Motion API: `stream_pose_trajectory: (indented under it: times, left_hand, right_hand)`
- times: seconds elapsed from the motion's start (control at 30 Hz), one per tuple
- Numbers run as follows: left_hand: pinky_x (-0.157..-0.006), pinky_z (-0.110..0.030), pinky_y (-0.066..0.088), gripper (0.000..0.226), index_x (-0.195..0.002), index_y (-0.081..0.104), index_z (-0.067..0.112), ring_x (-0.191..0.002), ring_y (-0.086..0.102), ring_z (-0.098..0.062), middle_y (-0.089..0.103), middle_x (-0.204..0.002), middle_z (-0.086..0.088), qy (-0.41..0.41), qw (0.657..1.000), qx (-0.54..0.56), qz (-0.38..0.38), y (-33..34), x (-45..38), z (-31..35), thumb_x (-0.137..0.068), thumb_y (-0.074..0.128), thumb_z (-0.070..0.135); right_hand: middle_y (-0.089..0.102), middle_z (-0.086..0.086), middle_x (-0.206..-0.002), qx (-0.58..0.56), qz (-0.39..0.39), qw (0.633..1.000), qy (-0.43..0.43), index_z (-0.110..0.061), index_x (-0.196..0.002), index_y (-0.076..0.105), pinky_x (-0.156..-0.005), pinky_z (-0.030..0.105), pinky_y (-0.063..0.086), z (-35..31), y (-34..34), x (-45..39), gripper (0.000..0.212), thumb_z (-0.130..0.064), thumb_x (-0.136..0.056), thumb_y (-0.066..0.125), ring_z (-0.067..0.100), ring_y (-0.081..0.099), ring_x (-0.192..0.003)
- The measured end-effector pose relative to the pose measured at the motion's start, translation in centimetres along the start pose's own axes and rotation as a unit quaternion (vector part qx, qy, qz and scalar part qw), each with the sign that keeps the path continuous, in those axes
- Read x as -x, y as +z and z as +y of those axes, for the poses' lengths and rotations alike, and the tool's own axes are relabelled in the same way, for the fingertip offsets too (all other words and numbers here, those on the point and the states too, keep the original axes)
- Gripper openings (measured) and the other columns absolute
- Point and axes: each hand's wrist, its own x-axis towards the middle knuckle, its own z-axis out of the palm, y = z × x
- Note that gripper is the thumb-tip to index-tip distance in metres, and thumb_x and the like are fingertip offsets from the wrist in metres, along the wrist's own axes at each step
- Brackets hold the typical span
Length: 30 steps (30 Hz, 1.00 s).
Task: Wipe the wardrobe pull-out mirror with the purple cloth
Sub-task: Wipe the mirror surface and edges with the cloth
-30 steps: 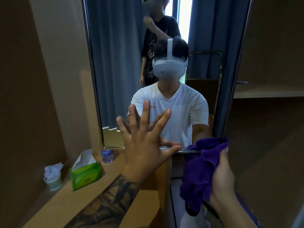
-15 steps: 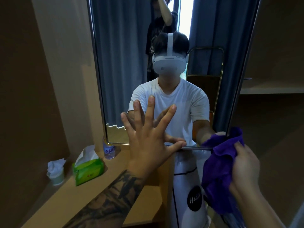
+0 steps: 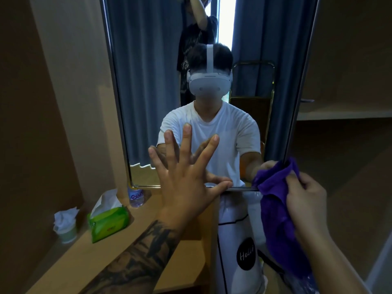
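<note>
One mirror (image 3: 148, 92) fills the upper middle of the frame, a tall narrow panel standing upright with its long axis vertical and its face turned toward the viewer; its bottom edge runs level across the centre, just above the worktop (image 3: 148, 225). One purple cloth (image 3: 277, 209) hangs at the lower right, bunched at the top and trailing downward (so its long axis is near vertical too), with its upper folds touching the mirror's lower right corner.

Two hands show. The left hand (image 3: 186, 181) sits at the centre of the frame, its four fingers straight and spread wide, flat against the lower part of the glass, thumb lying along the bottom edge; it holds nothing. The right hand (image 3: 305, 198) is at the right edge, fingers curled round the upper part of the cloth, gripping it just beside the mirror's corner. The cloth lies wholly to the right of the left hand, apart from it.

On the worktop at the lower left stand one green tissue pack (image 3: 109, 222) with a white sheet sticking up, one small pale cup (image 3: 67, 230) stuffed with crumpled tissue, and one water bottle (image 3: 136, 196) close under the mirror's lower left corner. A white bag (image 3: 244, 251) with a black round label sits below the mirror, lower centre.
</note>
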Motion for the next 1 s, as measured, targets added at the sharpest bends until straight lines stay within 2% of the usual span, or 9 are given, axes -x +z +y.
stream_pose_trajectory:
  times: [0.13,0.27,0.4,0.5,0.57,0.67,0.8,0.9,1.0]
  left_hand:
    - [-0.118,-0.079,-0.003,0.107,-0.161,0.030,0.049,-0.160,-0.010,-0.045,-0.004,-0.177,-0.007,-0.003,1.000,0.003,-0.002,-0.1,-0.2,0.1,-0.069,0.058,0.095]
    - [-0.117,-0.080,-0.001,0.106,-0.161,0.031,0.049,-0.160,-0.010,-0.045,-0.003,-0.177,-0.007,-0.003,1.000,0.009,-0.004,-0.2,-0.1,0.1,-0.069,0.059,0.094]
    - [-0.117,-0.081,-0.002,0.107,-0.162,0.029,0.048,-0.160,-0.011,-0.045,-0.004,-0.177,-0.009,-0.003,1.000,0.006,-0.002,-0.2,0.0,0.2,-0.070,0.060,0.094]
    - [-0.116,-0.082,-0.001,0.106,-0.162,0.026,0.049,-0.160,-0.010,-0.045,-0.004,-0.177,-0.009,-0.005,1.000,0.003,0.002,-0.1,0.1,0.4,-0.071,0.058,0.093]
    - [-0.116,-0.082,0.000,0.106,-0.162,0.025,0.049,-0.160,-0.009,-0.045,-0.003,-0.177,-0.009,-0.004,1.000,0.000,0.006,-0.1,0.1,0.5,-0.071,0.056,0.093]
    - [-0.116,-0.082,-0.001,0.107,-0.162,0.028,0.049,-0.160,-0.010,-0.045,-0.004,-0.177,-0.008,-0.004,1.000,0.004,0.001,-0.2,0.1,0.4,-0.069,0.059,0.094]
    - [-0.116,-0.082,0.000,0.106,-0.162,0.028,0.050,-0.160,-0.010,-0.045,-0.006,-0.177,-0.007,-0.008,1.000,0.000,-0.005,-0.2,0.0,0.4,-0.070,0.057,0.096]
    - [-0.116,-0.082,0.001,0.106,-0.162,0.026,0.049,-0.160,-0.010,-0.045,-0.005,-0.177,-0.008,-0.011,1.000,-0.006,-0.007,-0.3,0.1,0.6,-0.071,0.053,0.096]
    - [-0.117,-0.081,-0.001,0.106,-0.162,0.026,0.049,-0.160,-0.011,-0.045,-0.005,-0.177,-0.008,-0.012,1.000,-0.008,-0.007,-0.3,0.1,0.6,-0.071,0.054,0.095]
  right_hand:
    - [0.070,0.013,-0.084,0.088,-0.010,0.992,-0.087,-0.028,-0.089,0.066,-0.061,0.036,0.044,-2.4,-0.5,0.3,0.023,-0.031,-0.107,0.053,0.038,0.065,-0.075]
    - [0.068,0.014,-0.085,0.072,0.005,0.985,-0.154,-0.027,-0.091,0.066,-0.063,0.037,0.043,-5.3,-0.6,-0.6,0.023,-0.035,-0.107,0.051,0.035,0.062,-0.073]
    - [0.070,-0.006,-0.085,-0.072,0.013,0.995,-0.064,-0.043,-0.094,0.071,-0.067,0.034,0.051,-4.1,1.0,-0.9,0.020,-0.045,-0.105,0.054,0.017,0.066,-0.076]
    - [0.074,-0.015,-0.081,-0.091,0.014,0.996,-0.015,-0.040,-0.104,0.069,-0.059,0.022,0.057,-0.4,1.6,-0.1,0.017,-0.045,-0.106,0.053,0.007,0.070,-0.069]
    - [0.074,-0.015,-0.081,-0.092,0.031,0.995,-0.023,-0.037,-0.102,0.069,-0.056,0.019,0.056,0.1,1.8,0.1,0.016,-0.042,-0.107,0.054,0.007,0.070,-0.068]
    - [0.070,-0.015,-0.077,-0.060,0.069,0.991,-0.101,-0.041,-0.090,0.069,-0.058,0.022,0.052,-2.9,2.1,-1.1,0.019,-0.045,-0.103,0.056,0.004,0.066,-0.068]
    - [0.065,-0.011,-0.075,-0.079,0.058,0.988,-0.124,-0.042,-0.080,0.068,-0.069,0.036,0.051,-7.5,2.3,-3.0,0.023,-0.047,-0.099,0.057,0.014,0.062,-0.074]
    - [0.067,-0.009,-0.078,-0.081,0.025,0.993,-0.079,-0.038,-0.085,0.070,-0.072,0.038,0.053,-6.1,2.3,-2.5,0.022,-0.045,-0.103,0.059,0.016,0.065,-0.077]
    - [0.070,-0.002,-0.084,-0.073,0.008,0.996,-0.048,-0.033,-0.091,0.070,-0.077,0.047,0.057,-3.8,1.7,-0.7,0.018,-0.038,-0.104,0.059,0.029,0.069,-0.083]
